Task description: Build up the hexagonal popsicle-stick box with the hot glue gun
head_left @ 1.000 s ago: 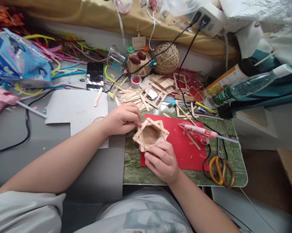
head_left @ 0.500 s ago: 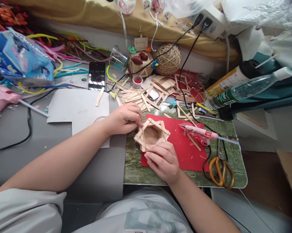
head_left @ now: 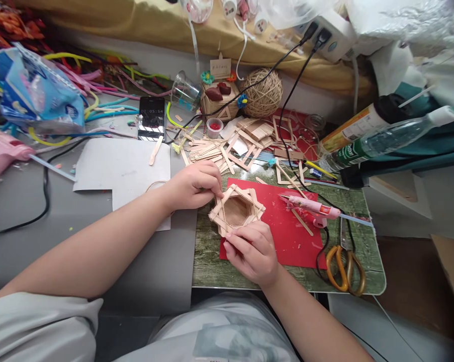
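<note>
A star-shaped box of stacked popsicle sticks (head_left: 255, 197) rests over the left part of a red sheet (head_left: 287, 246), its hollow facing up. My left hand (head_left: 194, 185) is closed in a pinch at the box's upper left corner. At the lower rim, my right hand (head_left: 254, 249) grips the box between thumb and fingers. A thin strand of twine (head_left: 223, 213) crosses the left side of the rim between my two hands; whether my fingertips also pinch it is hidden. More twine loops out behind my left forearm.
On the right lie a pink glue gun (head_left: 311, 205) and scissors (head_left: 338, 269). Loose popsicle sticks (head_left: 204, 150), a twine ball (head_left: 262, 92) and a phone (head_left: 152, 118) are behind. Black cords (head_left: 292, 95) cross the back; a plastic bottle (head_left: 388, 138) leans at right.
The right fingers have shifted very slightly at the lower rim. Otherwise the box and both hands hold nearly the same place; the view has moved a little.
</note>
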